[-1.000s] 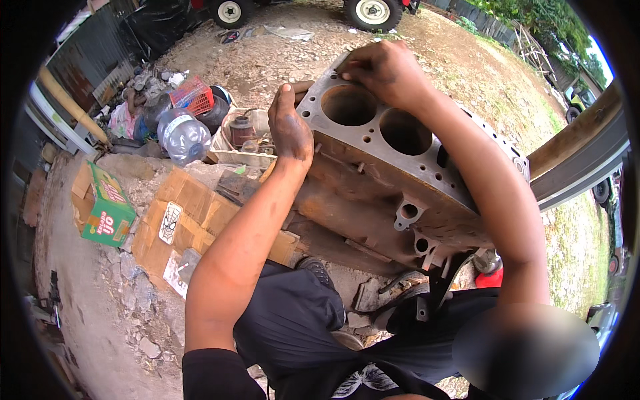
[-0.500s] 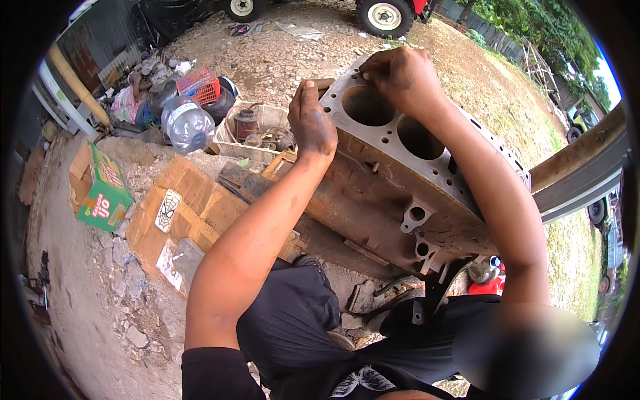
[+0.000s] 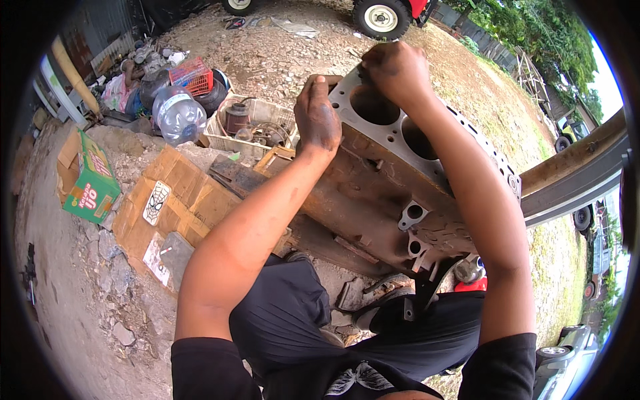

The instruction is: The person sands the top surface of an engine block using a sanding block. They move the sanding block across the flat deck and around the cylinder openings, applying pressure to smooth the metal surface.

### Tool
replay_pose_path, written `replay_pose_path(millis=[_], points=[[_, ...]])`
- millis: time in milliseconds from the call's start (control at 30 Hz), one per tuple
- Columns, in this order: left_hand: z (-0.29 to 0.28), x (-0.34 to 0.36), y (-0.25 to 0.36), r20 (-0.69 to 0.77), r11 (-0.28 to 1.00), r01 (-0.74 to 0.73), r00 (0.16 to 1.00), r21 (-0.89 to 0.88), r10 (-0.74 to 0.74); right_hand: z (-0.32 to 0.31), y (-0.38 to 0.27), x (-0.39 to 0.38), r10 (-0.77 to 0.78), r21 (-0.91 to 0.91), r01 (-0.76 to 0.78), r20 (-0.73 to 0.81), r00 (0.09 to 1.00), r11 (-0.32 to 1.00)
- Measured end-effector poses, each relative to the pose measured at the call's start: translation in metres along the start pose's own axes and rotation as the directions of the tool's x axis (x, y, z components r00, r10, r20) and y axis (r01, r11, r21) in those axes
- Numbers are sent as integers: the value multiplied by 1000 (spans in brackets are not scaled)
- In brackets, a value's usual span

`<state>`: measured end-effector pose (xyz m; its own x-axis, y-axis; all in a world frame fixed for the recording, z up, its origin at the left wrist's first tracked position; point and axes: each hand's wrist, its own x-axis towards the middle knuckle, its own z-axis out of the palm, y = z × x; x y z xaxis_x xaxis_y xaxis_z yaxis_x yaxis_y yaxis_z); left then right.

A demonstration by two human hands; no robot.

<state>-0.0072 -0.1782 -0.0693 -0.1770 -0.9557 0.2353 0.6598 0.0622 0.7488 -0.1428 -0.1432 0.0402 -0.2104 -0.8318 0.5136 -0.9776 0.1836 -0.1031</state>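
A rusty engine block lies tilted in front of me, its bare grey top face showing two round cylinder bores, the second partly behind my right forearm. My left hand is closed against the block's left end, thumb up near the corner of the top face; some fingertips are hidden behind that end. Over the far corner of the same face, my right hand has its fingers bent and pressed together beside the first bore. Whatever those blackened fingers hold, if anything, is hidden. Both hands look greasy.
Flattened cardboard lies left of the block, beside a green carton. Beyond are a crate of metal parts, a large clear plastic bottle and a red basket. A wooden post stands close on the right.
The view has shifted slightly, so the ground items sit further left. My right hand has moved a little at the far corner; my left hand stays at the block's end.
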Motion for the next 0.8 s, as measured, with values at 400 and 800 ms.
replay_pose_path(millis=[400,800], points=[[-9,-2,10,56,996,15,998,84,-20,1,11,-8,-1,61,5,-59,998,998],[-19,-10,24,245,949,-151,966,275,83,-29,116,-33,497,627,-434,85,863,647]])
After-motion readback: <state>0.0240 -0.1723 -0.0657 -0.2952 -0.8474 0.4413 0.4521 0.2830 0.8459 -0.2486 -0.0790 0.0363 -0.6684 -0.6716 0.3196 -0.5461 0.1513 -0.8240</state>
